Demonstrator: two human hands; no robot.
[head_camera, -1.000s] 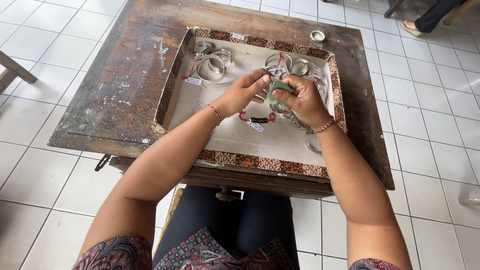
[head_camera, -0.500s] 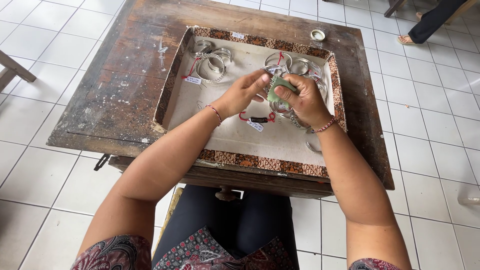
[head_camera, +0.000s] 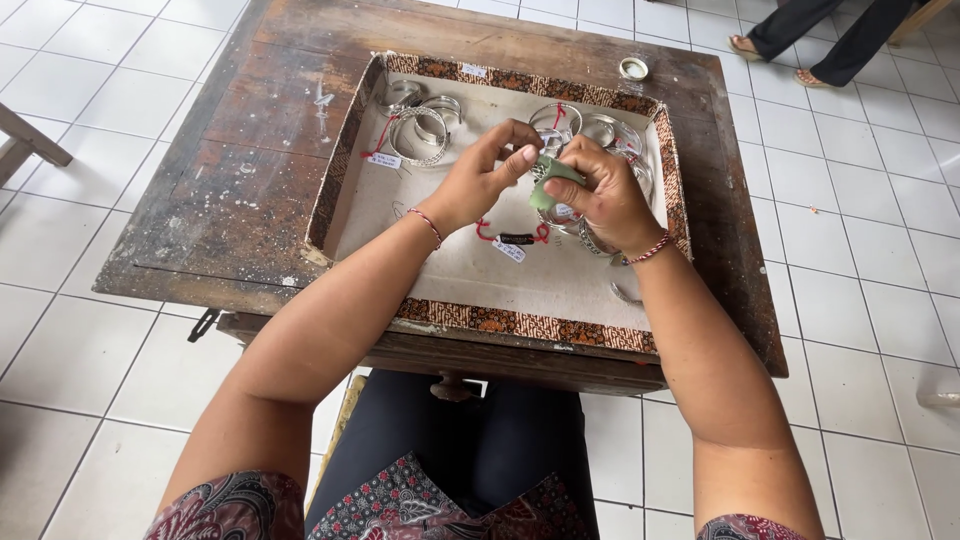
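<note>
Still | left hand and right hand pinching green cloth | over tray | barely moved

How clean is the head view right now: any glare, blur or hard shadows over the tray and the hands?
Head view: soft, even daylight with only faint shadows under the left hand and right hand; the tray and green cloth are sharp; mild glints on the silver bangles; floor tile lines bow slightly toward the edges, a wide-lens effect; no motion blur.
</note>
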